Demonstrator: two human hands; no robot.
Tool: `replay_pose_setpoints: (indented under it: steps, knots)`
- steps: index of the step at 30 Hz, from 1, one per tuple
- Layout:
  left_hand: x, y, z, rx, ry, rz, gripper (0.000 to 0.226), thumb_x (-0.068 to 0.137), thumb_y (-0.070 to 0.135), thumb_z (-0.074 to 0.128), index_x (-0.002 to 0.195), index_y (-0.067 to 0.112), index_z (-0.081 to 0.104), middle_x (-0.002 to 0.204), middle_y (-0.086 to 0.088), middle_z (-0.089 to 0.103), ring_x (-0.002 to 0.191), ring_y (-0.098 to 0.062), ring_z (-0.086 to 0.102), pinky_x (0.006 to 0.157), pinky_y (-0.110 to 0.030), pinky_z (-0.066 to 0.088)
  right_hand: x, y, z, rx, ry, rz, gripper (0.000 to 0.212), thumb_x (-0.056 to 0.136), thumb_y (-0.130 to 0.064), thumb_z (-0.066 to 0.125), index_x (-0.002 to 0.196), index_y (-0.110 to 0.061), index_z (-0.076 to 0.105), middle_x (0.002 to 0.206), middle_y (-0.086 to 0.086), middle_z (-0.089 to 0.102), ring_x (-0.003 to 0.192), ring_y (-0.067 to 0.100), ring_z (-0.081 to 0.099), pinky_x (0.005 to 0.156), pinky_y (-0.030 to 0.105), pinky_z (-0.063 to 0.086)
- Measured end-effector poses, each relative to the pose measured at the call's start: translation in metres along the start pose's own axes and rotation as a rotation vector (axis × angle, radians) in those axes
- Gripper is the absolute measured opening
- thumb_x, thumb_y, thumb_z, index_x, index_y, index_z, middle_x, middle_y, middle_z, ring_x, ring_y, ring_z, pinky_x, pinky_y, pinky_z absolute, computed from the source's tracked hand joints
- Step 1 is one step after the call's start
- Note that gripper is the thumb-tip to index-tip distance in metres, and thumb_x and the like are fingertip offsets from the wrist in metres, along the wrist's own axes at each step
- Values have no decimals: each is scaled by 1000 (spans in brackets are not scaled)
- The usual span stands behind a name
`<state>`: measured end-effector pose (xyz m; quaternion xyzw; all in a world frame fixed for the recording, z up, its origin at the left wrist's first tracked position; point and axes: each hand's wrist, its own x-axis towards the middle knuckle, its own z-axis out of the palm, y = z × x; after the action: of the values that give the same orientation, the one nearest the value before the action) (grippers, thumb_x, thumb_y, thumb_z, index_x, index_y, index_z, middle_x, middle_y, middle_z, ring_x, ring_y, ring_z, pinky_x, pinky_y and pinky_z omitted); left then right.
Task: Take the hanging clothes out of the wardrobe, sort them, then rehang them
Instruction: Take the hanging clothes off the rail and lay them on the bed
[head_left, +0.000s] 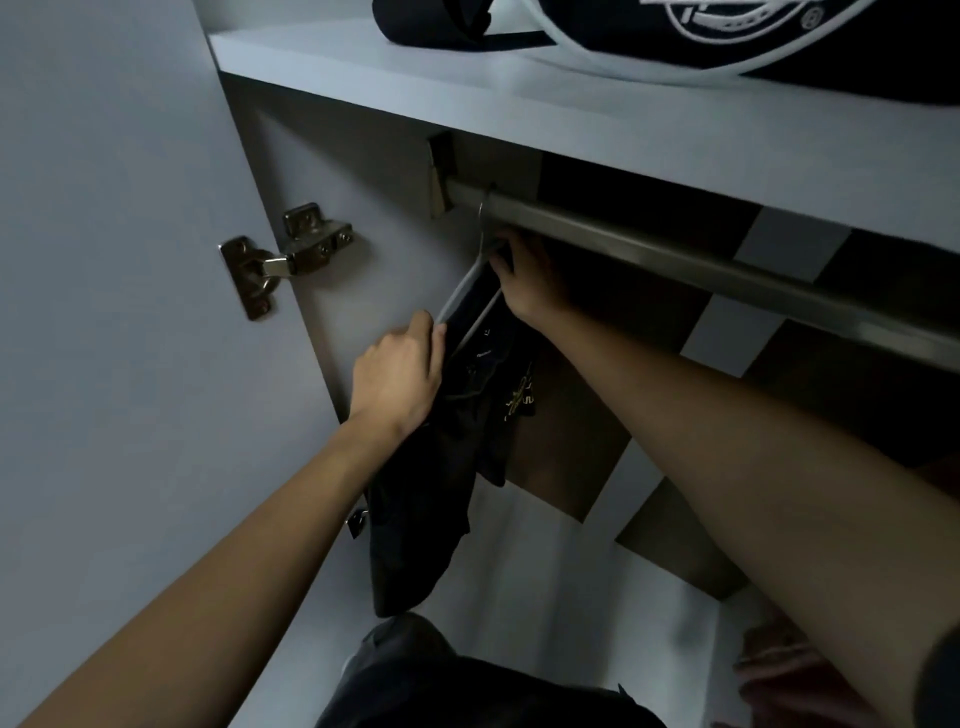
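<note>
Left hand (397, 374) and right hand (524, 280) hold the hanger (462, 291) carrying a dark garment (431, 493).

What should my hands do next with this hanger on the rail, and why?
Probably let go with both hands. The hanger hook already sits over the rail at its left end, the dark garment hangs from it, the right hand grips near the hook, and the left hand holds the lower arm.

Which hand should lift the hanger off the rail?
The right hand: it holds the hanger just below its hook on the rail. The left hand grips lower, by the dark clothes.
</note>
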<state>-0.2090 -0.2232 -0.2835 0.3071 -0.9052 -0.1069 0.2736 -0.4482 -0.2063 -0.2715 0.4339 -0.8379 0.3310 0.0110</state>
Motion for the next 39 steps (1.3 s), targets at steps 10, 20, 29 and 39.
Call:
replay_pose_setpoints:
  steps: [10, 20, 29, 39]
  knots:
    - [3, -11, -5, -103, 23, 5, 31, 112, 38, 36, 91, 15, 39, 78, -13, 60, 72, -43, 57, 61, -40, 33, 4, -6, 10, -99, 101, -20, 53, 110, -40, 46, 156, -14, 44, 158, 19, 45, 143, 40, 43, 113, 48, 39]
    - [-12, -12, -18, -98, 44, -7, 36, 111, 42, 39, 86, 16, 40, 71, -3, 52, 64, -37, 54, 60, -37, 34, -11, -15, 5, -66, 123, -53, 52, 109, -42, 48, 151, -10, 50, 152, 19, 51, 141, 38, 45, 113, 48, 40]
    - [-27, -12, -31, -64, 29, 35, 40, 111, 42, 42, 80, 16, 39, 64, 5, 43, 60, -37, 56, 56, -36, 32, -36, -13, 6, -94, 112, -46, 49, 107, -42, 48, 150, -21, 50, 157, 14, 45, 141, 37, 44, 108, 47, 44]
    - [-78, 13, -67, -19, -106, -80, 45, 109, 50, 40, 76, 20, 38, 61, 3, 39, 64, -43, 58, 54, -39, 37, -102, -9, -24, 52, 25, -119, 38, 102, -35, 56, 126, -7, 64, 132, 16, 59, 123, 32, 52, 101, 44, 44]
